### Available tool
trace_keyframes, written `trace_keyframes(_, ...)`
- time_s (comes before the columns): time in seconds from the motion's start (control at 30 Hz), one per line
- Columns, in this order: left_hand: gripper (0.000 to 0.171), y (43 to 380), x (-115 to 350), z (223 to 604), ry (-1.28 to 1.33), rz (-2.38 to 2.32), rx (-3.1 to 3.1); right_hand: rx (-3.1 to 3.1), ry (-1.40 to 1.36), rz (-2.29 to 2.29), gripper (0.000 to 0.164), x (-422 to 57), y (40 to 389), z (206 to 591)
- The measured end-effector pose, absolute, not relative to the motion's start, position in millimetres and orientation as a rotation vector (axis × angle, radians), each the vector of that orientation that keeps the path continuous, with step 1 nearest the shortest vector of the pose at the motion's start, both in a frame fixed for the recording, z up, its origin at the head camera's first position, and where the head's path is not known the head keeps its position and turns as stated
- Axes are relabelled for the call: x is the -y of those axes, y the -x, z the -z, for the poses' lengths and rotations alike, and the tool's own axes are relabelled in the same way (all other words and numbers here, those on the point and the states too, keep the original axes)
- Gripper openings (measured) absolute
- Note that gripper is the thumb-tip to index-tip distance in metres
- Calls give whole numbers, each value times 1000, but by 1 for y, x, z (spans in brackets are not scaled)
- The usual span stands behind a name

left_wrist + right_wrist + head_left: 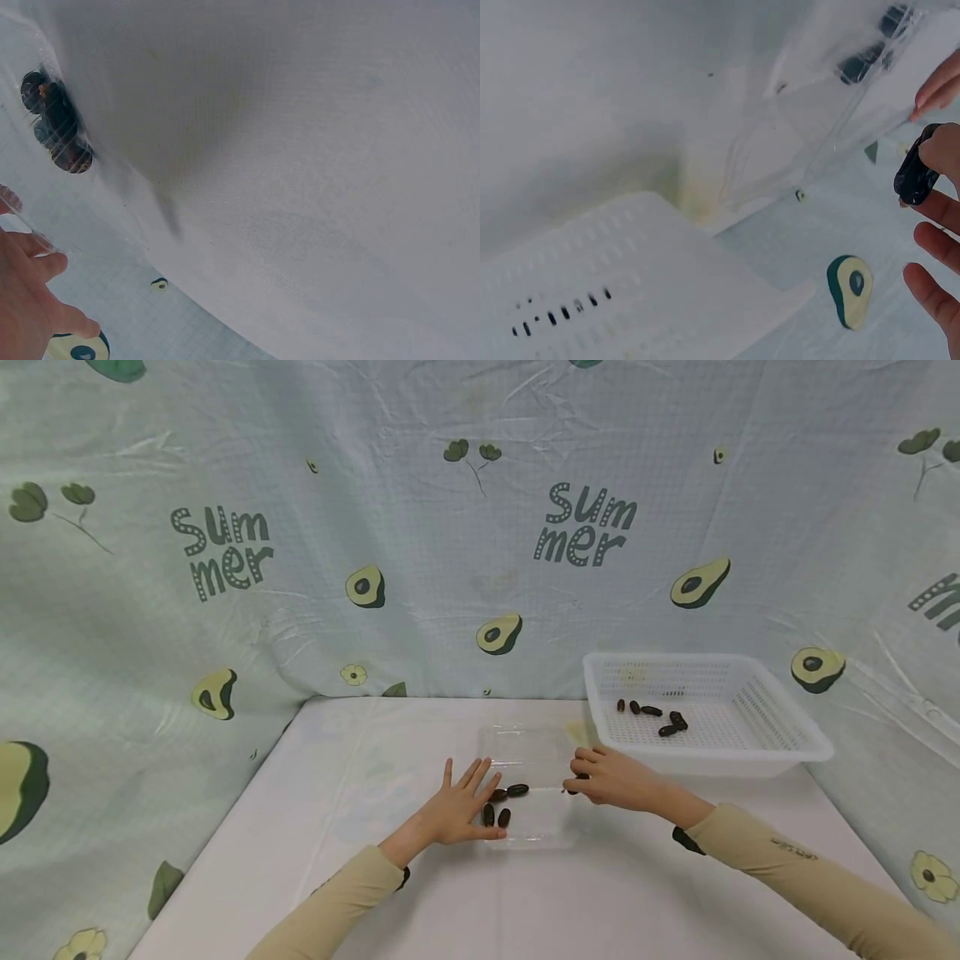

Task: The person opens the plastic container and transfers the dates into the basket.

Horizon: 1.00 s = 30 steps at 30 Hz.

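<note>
A clear plastic box with its lid folded back (543, 818) lies on the white table. Several dark, glossy oval fruits that look like dates (517, 790) are in its left part. My left hand (453, 810) rests at the box's left side with fingers spread; in the left wrist view its fingers (49, 266) touch the clear plastic. Over the box's right edge, my right hand (618, 779) pinches one dark date (916, 176) between thumb and fingers. The other fingers of that hand are held loosely apart from it.
A white perforated basket (783, 750) stands at the back right, with several dark dates (651, 711) on its floor. Behind the table (360, 893) hangs a pale cloth (420, 527) printed with avocados and lettering.
</note>
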State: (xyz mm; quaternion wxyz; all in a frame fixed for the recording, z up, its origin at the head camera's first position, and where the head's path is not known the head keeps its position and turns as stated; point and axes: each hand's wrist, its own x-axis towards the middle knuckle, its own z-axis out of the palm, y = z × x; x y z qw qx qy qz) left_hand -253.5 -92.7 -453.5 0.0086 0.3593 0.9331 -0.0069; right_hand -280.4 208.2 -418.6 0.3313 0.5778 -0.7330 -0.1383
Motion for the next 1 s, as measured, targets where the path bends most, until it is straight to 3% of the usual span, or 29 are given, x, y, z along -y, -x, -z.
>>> trace_keyframes(0.07,88,254,93,454,-1127,26,-2919,1949,-1488,373,39,-216,281,411)
trace_keyframes(0.2,88,256,94,454,-1134,28,-2924,2024,-1445,387,10,-231,283,397)
trace_keyframes(0.33,87,257,94,454,-1139,26,-2930,2036,-1387,388,33,-243,289,385)
trace_keyframes(1.0,93,261,93,461,-1127,34,-2925,2106,-1171,364,32,-299,332,356)
